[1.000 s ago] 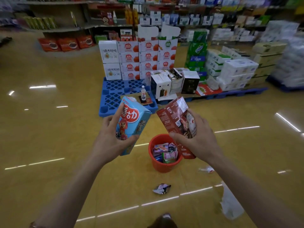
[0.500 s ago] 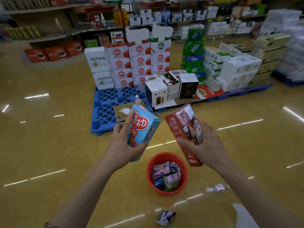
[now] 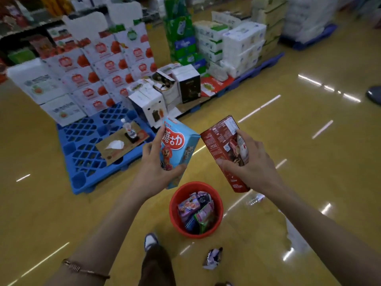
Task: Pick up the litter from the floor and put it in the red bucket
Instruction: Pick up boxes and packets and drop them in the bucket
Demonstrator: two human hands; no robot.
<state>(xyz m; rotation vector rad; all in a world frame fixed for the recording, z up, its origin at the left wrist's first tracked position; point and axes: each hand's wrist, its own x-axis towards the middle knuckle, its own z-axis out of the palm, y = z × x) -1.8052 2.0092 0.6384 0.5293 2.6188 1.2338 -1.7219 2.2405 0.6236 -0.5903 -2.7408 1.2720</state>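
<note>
My left hand [image 3: 155, 168] grips a light blue carton [image 3: 181, 145] with a cartoon dog on it. My right hand [image 3: 250, 164] grips a dark red carton [image 3: 221, 145]. Both cartons are held side by side above and just beyond the red bucket [image 3: 175, 215], which stands on the floor and holds several colourful wrappers. A crumpled silver wrapper [image 3: 213, 258] lies on the floor in front of the bucket. A clear wrapper [image 3: 254, 200] lies to the bucket's right, and a white plastic bag [image 3: 296, 234] lies farther right, partly hidden by my right forearm.
A blue pallet [image 3: 82, 157] with a cardboard sheet and a water bottle [image 3: 128, 127] sits left of my hands. Stacked product boxes [image 3: 107, 69] fill the back. My foot [image 3: 150, 241] is just left of the bucket. Another person's shoe [image 3: 374, 94] shows at the right edge.
The view has moved closer and tilted down, so the bucket now sits lower and nearer. Both hands keep hold of their cartons, held a little higher over the bucket.
</note>
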